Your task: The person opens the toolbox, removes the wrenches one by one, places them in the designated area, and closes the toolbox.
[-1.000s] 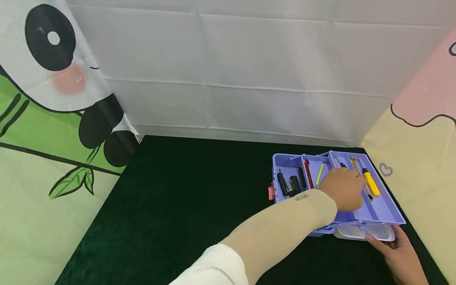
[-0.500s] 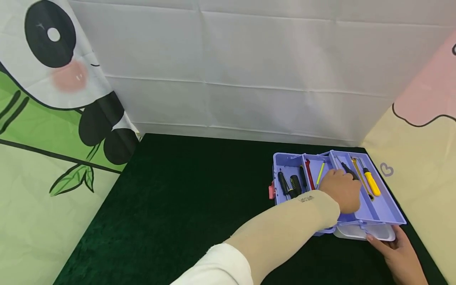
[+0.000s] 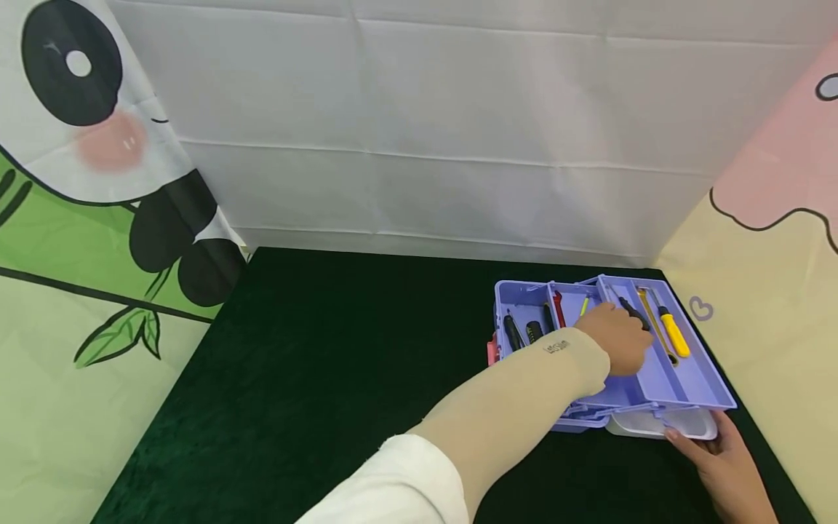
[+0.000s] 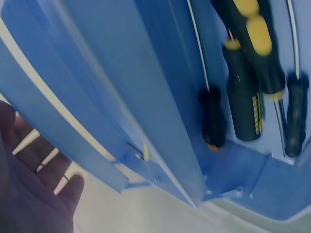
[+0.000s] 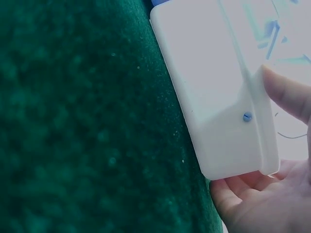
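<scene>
An unfolded purple toolbox [image 3: 710, 389] stands at the table's right side. My left hand [image 3: 614, 338] is over its middle, with a black-handled screwdriver [image 3: 631, 314] lying just beyond the knuckles. In the left wrist view, the fingers [image 4: 51, 172] are loosely spread beside a tray wall, and nothing shows in them; the forearm hides part of the box. At the near right corner my right hand [image 3: 729, 466] grips the white lid [image 5: 209, 87], thumb on its rim and fingers beneath. A yellow-handled screwdriver [image 3: 674, 332] and a brass-coloured wrench [image 3: 657, 325] lie in the right tray.
A red wrench [image 3: 559, 309] and a thin yellow-green piece [image 3: 585, 306] lie in the middle section. Black-and-yellow handled screwdrivers [image 4: 243, 92] fill the deeper left section. The dark green tablecloth [image 3: 340, 349] spreads leftward; a white cloth wall [image 3: 419, 196] rises behind.
My left hand has drawn back to the left, off the black-handled screwdriver, which now shows in the tray. The right hand stays on the lid. The view has shifted slightly.
</scene>
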`<state>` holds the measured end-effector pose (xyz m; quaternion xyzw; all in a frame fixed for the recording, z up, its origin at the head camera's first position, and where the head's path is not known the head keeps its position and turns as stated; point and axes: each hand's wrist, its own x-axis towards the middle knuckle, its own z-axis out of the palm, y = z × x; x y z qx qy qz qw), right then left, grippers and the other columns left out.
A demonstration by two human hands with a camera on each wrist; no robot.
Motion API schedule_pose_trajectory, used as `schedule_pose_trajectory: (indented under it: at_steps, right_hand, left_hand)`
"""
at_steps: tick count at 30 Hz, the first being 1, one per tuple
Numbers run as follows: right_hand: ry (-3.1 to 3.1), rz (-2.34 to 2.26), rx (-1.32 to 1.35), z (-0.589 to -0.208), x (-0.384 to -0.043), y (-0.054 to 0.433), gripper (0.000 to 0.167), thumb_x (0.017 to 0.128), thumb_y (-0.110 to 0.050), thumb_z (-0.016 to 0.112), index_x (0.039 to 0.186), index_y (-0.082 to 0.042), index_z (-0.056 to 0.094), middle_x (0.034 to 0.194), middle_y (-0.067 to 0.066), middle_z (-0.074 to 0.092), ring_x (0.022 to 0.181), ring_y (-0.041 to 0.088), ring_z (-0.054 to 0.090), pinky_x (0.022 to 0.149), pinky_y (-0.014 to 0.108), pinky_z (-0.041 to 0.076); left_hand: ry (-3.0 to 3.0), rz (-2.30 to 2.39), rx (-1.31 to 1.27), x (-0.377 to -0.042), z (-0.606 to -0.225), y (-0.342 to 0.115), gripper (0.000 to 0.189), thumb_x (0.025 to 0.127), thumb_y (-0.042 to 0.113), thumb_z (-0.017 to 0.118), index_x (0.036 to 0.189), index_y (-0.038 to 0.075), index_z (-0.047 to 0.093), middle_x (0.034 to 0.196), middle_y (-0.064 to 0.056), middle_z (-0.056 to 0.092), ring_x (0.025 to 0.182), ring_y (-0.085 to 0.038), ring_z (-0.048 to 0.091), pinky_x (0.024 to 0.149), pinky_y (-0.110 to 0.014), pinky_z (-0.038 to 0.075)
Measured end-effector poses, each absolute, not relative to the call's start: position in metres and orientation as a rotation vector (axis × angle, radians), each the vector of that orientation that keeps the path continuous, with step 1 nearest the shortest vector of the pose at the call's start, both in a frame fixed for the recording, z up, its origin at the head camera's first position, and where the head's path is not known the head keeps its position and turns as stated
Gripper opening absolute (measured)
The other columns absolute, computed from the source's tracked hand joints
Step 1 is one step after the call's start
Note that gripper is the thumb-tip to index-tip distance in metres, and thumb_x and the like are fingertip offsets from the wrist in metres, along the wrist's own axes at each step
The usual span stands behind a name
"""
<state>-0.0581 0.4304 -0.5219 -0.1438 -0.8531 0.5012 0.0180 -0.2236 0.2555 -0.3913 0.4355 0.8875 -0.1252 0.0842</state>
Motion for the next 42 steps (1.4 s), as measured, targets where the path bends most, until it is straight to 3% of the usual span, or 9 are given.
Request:
schedule_pose_trajectory:
  at_steps: [5, 11, 17, 23, 32, 42]
  right_hand:
    - [-2.651, 1.531, -0.444, -0.52, -0.056, 0.431, 0.095, 0.101, -0.029, 0.068, 0.166, -0.01, 0.002, 0.154, 0.032, 0.026, 0.108, -0.013, 0.045, 0.079, 0.004, 0.046]
    - [-2.635, 1.549, -0.428, -0.521, -0.057, 0.429, 0.095, 0.101, -0.028, 0.069, 0.166, -0.01, 0.003, 0.154, 0.033, 0.027, 0.108, -0.015, 0.045, 0.08, 0.005, 0.046]
    - [-2.601, 1.587, -0.4, -0.524, -0.055, 0.428, 0.093, 0.1, -0.022, 0.07, 0.166, -0.01, 0.006, 0.152, 0.03, 0.026, 0.107, -0.016, 0.047, 0.081, 0.006, 0.048]
    - [-2.59, 1.616, -0.36, -0.524, -0.056, 0.429, 0.091, 0.101, -0.02, 0.069, 0.166, -0.011, 0.007, 0.152, 0.029, 0.028, 0.109, -0.015, 0.049, 0.082, 0.007, 0.049]
    - [-2.6, 1.599, -0.358, -0.527, -0.058, 0.429, 0.091, 0.101, -0.022, 0.069, 0.166, -0.011, 0.005, 0.152, 0.031, 0.027, 0.109, -0.016, 0.047, 0.082, 0.007, 0.048]
    - [-2.588, 1.636, -0.367, -0.524, -0.058, 0.43, 0.092, 0.101, -0.02, 0.069, 0.166, -0.013, 0.005, 0.152, 0.033, 0.026, 0.106, -0.016, 0.05, 0.081, 0.008, 0.05]
  left_hand:
    - [2.623, -0.502, 1.396, -0.223, -0.383, 0.251, 0.046, 0.113, 0.041, 0.029, 0.158, 0.047, 0.035, 0.159, 0.023, 0.035, 0.148, -0.002, 0.029, 0.124, -0.031, 0.011]
    - [2.603, -0.59, 1.497, -0.232, -0.392, 0.256, 0.049, 0.111, 0.035, 0.044, 0.158, 0.046, 0.035, 0.163, 0.021, 0.031, 0.148, -0.005, 0.031, 0.124, -0.033, 0.014]
    - [2.596, -0.599, 1.604, -0.237, -0.398, 0.251, 0.047, 0.111, 0.028, 0.047, 0.155, 0.044, 0.04, 0.16, 0.018, 0.036, 0.145, -0.005, 0.037, 0.122, -0.029, 0.022]
    - [2.556, -0.609, 1.657, -0.239, -0.396, 0.252, 0.045, 0.112, 0.032, 0.043, 0.156, 0.042, 0.04, 0.164, 0.017, 0.03, 0.149, -0.007, 0.03, 0.123, -0.031, 0.019]
    - [2.417, -0.616, 1.813, -0.238, -0.392, 0.248, 0.042, 0.112, 0.024, 0.043, 0.153, 0.036, 0.045, 0.162, 0.011, 0.034, 0.144, -0.008, 0.037, 0.118, -0.025, 0.028]
    - [2.23, -0.807, 2.005, -0.227, -0.384, 0.244, 0.048, 0.111, 0.027, 0.045, 0.158, 0.037, 0.038, 0.166, 0.01, 0.028, 0.147, -0.011, 0.034, 0.12, -0.029, 0.026]
